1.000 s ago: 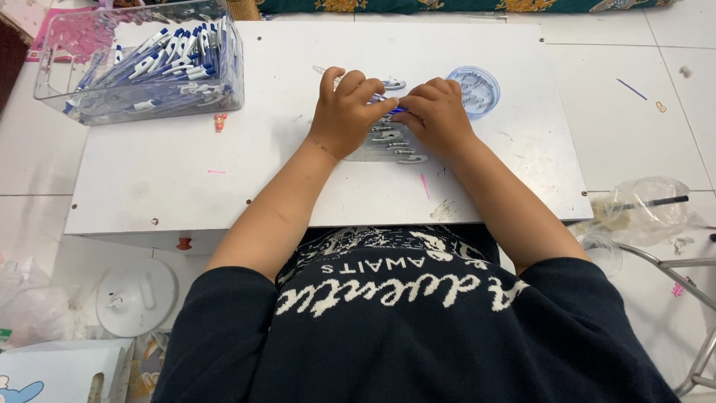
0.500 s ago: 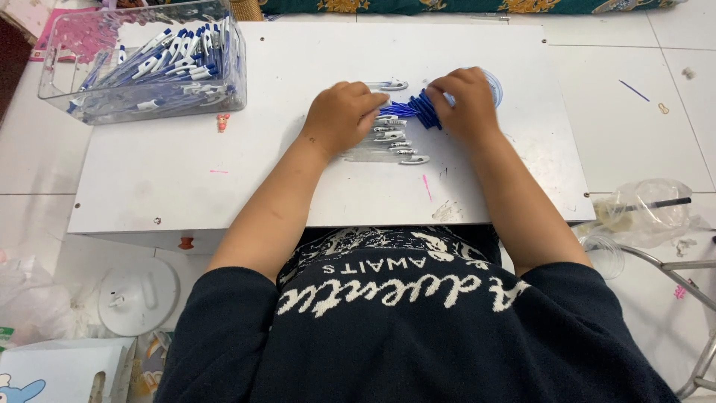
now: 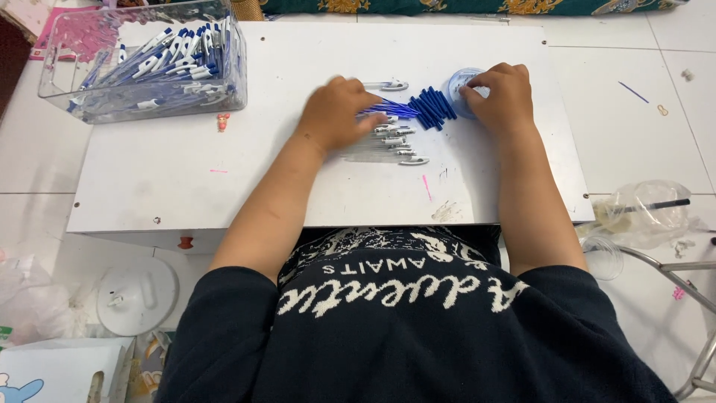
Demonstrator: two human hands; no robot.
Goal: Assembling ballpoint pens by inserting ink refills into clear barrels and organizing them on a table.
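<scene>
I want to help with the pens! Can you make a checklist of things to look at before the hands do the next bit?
1. Left hand rests on the row of clear pen barrels: ok.
2. Right hand touches the small round clear container: ok.
3. Blue pen parts lie fanned between both hands, within reach: ok.
4. What the container holds: cannot tell.
5. Clear bin of finished pens sits on the white table, back left: ok.
6. Barrels lined up evenly: cannot tell, partly hidden.
</scene>
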